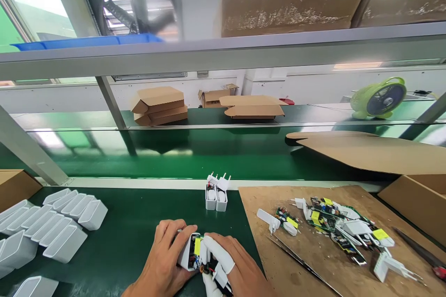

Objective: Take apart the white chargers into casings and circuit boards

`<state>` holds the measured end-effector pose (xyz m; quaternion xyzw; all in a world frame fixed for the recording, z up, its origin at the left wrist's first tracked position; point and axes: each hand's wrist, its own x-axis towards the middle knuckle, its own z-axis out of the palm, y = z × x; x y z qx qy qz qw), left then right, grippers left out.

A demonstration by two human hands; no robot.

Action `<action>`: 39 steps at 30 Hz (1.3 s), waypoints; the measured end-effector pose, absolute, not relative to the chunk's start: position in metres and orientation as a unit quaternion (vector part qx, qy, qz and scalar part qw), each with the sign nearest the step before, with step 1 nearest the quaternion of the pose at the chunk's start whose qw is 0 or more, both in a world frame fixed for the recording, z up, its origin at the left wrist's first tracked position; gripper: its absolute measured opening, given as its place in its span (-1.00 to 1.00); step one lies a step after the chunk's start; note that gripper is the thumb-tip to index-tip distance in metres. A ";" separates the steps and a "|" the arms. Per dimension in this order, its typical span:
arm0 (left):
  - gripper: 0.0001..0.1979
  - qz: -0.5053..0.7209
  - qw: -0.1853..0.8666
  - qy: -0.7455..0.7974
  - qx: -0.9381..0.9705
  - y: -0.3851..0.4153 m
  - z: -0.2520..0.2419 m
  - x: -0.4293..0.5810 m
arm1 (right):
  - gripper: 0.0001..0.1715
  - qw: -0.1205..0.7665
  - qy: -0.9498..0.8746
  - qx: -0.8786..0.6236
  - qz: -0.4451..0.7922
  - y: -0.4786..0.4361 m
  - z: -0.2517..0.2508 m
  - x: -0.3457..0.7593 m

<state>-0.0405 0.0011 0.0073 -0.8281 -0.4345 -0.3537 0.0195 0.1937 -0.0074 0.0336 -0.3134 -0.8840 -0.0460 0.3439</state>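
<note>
My left hand [163, 260] is closed around a white plastic charger housing [184, 256], low in the middle of the head view. A circuit board with yellow tape [197, 247] sits at the housing's open side, partly inside it. My right hand [244, 271], with white covers on some fingers, grips the board's other end, where wires and a white plug piece [220, 274] show. Fingers hide much of the join. Just beyond my hands stand two white housings [216, 202] side by side, with plug pieces tilted out of their tops.
Rows of white housings [64, 236] lie at left. On a brown cardboard sheet [278, 260] at right are a pile of circuit boards [334, 222], tweezers [303, 262] and a dark pointed tool [418, 246]. A metal shelf [209, 60] crosses above the bench; a green fan [379, 97] stands behind.
</note>
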 end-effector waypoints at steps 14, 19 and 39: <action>-0.52 -0.360 0.007 -0.427 -0.829 -0.003 0.017 -0.039 | -0.37 0.341 -0.882 -0.325 0.014 -0.008 0.047 0.188; -0.50 -0.362 0.007 -0.421 -0.832 -0.005 0.016 -0.039 | -0.36 0.331 -0.884 -0.325 0.049 -0.010 0.045 0.188; -0.32 -0.433 -0.550 -0.398 -0.593 0.001 0.033 -0.051 | -0.46 0.272 -0.902 -0.304 0.141 0.006 0.040 0.196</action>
